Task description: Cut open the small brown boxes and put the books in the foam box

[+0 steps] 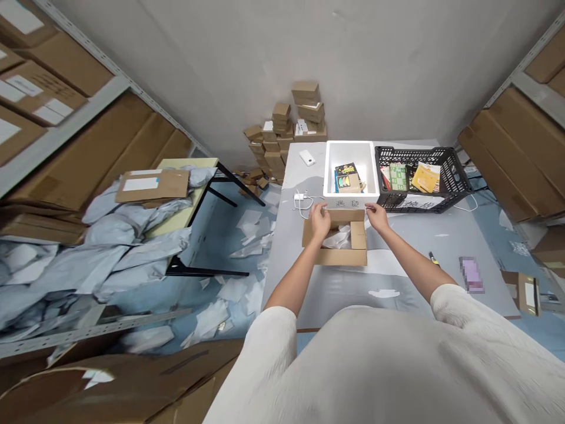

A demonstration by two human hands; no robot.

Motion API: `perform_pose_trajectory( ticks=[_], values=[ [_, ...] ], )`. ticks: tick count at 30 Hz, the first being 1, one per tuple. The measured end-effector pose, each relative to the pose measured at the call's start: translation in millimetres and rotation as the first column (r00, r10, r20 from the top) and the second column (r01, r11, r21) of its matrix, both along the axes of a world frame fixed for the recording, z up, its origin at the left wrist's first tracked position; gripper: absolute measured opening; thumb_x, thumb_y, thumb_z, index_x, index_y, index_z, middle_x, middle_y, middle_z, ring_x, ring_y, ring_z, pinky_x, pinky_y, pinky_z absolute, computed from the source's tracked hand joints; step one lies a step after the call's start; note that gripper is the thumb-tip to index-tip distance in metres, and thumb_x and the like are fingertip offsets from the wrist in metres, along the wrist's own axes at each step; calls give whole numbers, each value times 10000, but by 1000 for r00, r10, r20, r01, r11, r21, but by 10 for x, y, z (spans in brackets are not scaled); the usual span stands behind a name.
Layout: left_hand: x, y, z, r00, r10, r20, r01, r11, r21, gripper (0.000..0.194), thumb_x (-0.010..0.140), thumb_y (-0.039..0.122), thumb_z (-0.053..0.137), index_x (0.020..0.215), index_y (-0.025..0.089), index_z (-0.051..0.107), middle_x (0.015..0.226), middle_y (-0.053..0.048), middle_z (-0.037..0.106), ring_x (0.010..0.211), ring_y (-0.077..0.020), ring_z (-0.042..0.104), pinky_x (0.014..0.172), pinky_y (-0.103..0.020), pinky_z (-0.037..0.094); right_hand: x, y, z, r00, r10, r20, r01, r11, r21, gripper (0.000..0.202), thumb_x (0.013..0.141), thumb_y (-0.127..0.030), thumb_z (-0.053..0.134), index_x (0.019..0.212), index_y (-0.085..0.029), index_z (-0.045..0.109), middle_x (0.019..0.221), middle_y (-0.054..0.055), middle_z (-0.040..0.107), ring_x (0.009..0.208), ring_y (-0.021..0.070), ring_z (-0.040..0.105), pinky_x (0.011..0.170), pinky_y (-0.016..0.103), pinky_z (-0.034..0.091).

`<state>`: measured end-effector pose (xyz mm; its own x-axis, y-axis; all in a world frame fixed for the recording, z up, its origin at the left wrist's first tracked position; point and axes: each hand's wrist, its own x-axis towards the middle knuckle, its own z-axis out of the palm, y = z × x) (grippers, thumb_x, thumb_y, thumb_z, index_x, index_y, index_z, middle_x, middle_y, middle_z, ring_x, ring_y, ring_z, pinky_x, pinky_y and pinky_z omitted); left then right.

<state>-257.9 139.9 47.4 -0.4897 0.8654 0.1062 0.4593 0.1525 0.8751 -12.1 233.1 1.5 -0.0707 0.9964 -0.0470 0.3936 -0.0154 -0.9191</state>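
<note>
An open cardboard box [339,257] lies on the grey table, its flaps spread, with crumpled whitish wrapping [338,238] inside. At the box's far left corner is my left hand [320,220], its fingers bent over the far flap. My right hand [376,217] is at the far right corner, its fingers bent by the flap's edge; what they hold is too small to make out. Just beyond both hands stands a white foam bin [351,203] with small packets and a black box [348,172] inside.
Right of the bin is a black crate [424,203] with colourful packets. The table [295,300] also bears a white power bank [307,158], a charger with cable [300,196], a marker [434,258] and a blurred purple item [472,275]. Stacked boxes [282,141] stand behind.
</note>
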Motion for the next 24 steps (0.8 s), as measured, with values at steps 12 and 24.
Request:
perform_pose_trajectory(
  ticks=[12,24],
  values=[
    [-242,-954,-411,980,199,17,-176,900,-399,595,1033,398,595,1586,217,472,1566,-192,603,1433,-332,589,1188,-475,470,331,-681,-467,999,-2,39,12,965,-260,364,775,-307,673,1116,-218,764,1235,111,798,1172,281,730,1101,477,569],
    [-149,-1297,-577,786,-569,-241,334,719,-609,1147,652,430,1005,1648,269,460,1869,-224,103,1680,-498,259,1295,-614,311,311,-910,-276,991,22,-133,-75,911,-407,349,864,-453,676,1122,-243,780,1225,82,806,1109,267,740,939,390,575]
  ],
)
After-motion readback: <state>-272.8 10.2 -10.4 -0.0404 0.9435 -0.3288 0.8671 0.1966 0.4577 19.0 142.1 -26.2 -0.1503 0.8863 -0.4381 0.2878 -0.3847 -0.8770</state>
